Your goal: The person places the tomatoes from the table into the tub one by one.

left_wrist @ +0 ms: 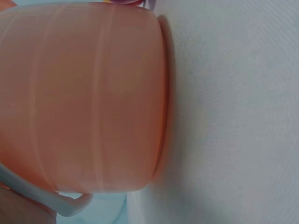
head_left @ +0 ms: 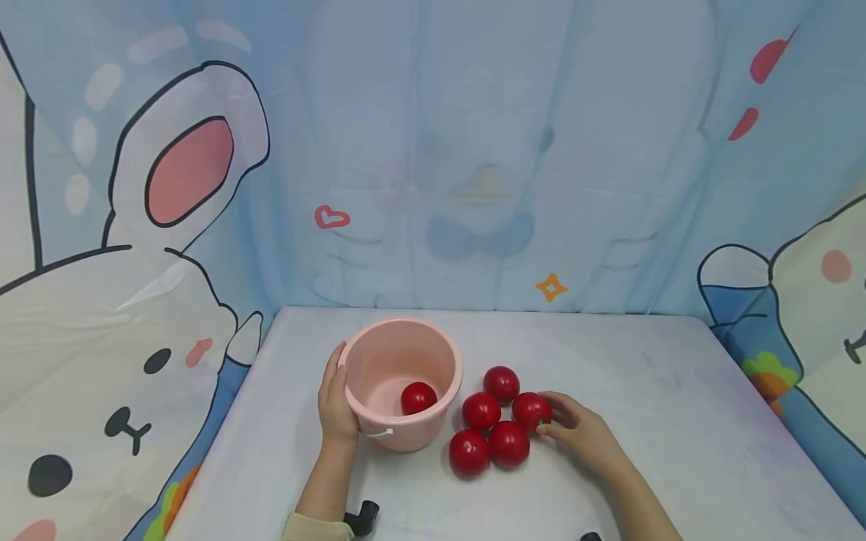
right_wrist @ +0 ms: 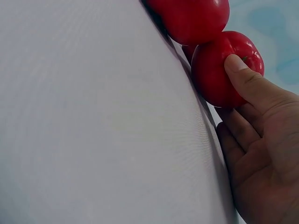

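A pink bucket [head_left: 406, 433] stands on the white table, with one red tomato [head_left: 419, 397] inside. My left hand [head_left: 337, 409] holds the bucket's left side near the rim; the left wrist view shows the bucket wall [left_wrist: 93, 98] and its white handle [left_wrist: 46, 198] up close. To the right of the bucket sit several red tomatoes in a cluster, such as the front one [head_left: 469, 453] and the back one [head_left: 501, 384]. My right hand [head_left: 585, 436] grips the rightmost tomato [head_left: 531, 411], thumb on its near side by the green stem spot [right_wrist: 245, 59], fingers partly hidden behind it.
A black object [head_left: 365, 518] lies by the left sleeve at the table's near edge, and another dark tip [head_left: 591, 536] shows at the bottom of the head view. A blue cartoon curtain [head_left: 487, 150] hangs behind the table [head_left: 676, 391].
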A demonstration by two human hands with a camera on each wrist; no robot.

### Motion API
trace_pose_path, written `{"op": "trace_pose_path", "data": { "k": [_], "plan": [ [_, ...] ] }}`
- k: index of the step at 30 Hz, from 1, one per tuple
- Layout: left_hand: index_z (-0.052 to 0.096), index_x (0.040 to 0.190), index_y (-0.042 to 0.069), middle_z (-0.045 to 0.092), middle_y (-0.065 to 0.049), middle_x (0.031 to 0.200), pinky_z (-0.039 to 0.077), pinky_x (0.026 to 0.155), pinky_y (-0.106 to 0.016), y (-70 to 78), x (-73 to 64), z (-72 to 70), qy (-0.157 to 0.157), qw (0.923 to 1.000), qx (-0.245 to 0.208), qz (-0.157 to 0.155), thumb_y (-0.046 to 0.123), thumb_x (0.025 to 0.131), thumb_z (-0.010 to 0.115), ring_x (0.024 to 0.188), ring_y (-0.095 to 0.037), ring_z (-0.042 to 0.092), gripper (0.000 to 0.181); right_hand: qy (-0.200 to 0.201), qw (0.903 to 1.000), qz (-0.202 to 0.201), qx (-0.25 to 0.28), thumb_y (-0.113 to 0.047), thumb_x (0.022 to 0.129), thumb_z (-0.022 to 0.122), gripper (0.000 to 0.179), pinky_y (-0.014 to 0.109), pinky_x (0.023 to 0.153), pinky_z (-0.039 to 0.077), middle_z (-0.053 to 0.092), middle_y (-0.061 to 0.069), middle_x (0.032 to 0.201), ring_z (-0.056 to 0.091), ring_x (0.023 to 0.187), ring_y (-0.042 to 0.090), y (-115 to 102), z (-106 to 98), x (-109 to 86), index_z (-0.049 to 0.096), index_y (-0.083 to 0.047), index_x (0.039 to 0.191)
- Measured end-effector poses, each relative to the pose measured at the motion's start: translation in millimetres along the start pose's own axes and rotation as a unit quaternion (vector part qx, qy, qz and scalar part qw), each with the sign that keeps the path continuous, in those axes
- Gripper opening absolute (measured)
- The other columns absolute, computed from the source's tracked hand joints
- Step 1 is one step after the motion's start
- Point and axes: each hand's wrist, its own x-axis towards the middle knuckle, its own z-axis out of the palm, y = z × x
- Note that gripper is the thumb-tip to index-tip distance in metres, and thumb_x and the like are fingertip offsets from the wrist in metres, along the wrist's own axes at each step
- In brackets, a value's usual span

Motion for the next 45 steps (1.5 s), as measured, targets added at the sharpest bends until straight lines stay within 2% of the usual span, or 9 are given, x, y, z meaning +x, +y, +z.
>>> {"op": "trace_pose_path", "data": {
  "k": [14, 21, 32, 45],
  "plan": [
    [0.046, 0.146, 0.033, 0.046, 0.011, 0.152, 0.031, 0.12, -0.047, -0.7, 0.6, -0.1, -0.006, 0.9999, -0.005, 0.012, 0.031, 0.106, 0.029, 0.144, -0.012, 0.038, 0.044, -0.007, 0.9993, 0.015, 0.032, -0.06, 0.07, 0.079, 0.085, 0.052, 0.099, 0.052, 0.054, 0.011, 0.145, 0.05, 0.135, 0.036, -5, -6, 0.4, 0.049, -0.029, 0.143],
    [0.047, 0.145, 0.035, 0.047, 0.015, 0.15, 0.032, 0.12, -0.047, 0.1, 0.1, 0.3, 0.0, 1.0, -0.005, 0.006, 0.034, 0.106, 0.03, 0.143, -0.01, 0.039, 0.043, -0.011, 0.9992, 0.003, 0.039, -0.066, 0.07, 0.076, 0.088, 0.048, 0.098, 0.054, 0.052, 0.011, 0.147, 0.047, 0.137, 0.039, -11, -17, 1.0, 0.048, -0.028, 0.144],
    [0.047, 0.145, 0.034, 0.047, 0.015, 0.151, 0.03, 0.121, -0.047, 0.8, -0.3, 0.8, 0.002, 1.0, -0.001, 0.002, 0.034, 0.106, 0.029, 0.144, -0.011, 0.038, 0.043, -0.011, 0.9989, -0.028, 0.037, -0.062, 0.075, 0.075, 0.081, 0.05, 0.096, 0.054, 0.052, 0.013, 0.147, 0.047, 0.136, 0.042, -23, -30, 3.2, 0.048, -0.028, 0.144],
    [0.046, 0.145, 0.035, 0.047, 0.014, 0.151, 0.032, 0.12, -0.047, -0.6, -0.5, 0.4, -0.001, 1.0, 0.002, 0.005, 0.036, 0.106, 0.029, 0.144, -0.011, 0.038, 0.043, -0.005, 0.9983, -0.05, 0.031, -0.063, 0.074, 0.075, 0.084, 0.05, 0.095, 0.055, 0.05, 0.013, 0.148, 0.047, 0.136, 0.043, -40, -47, 8.5, 0.048, -0.025, 0.144]
  ]
}}
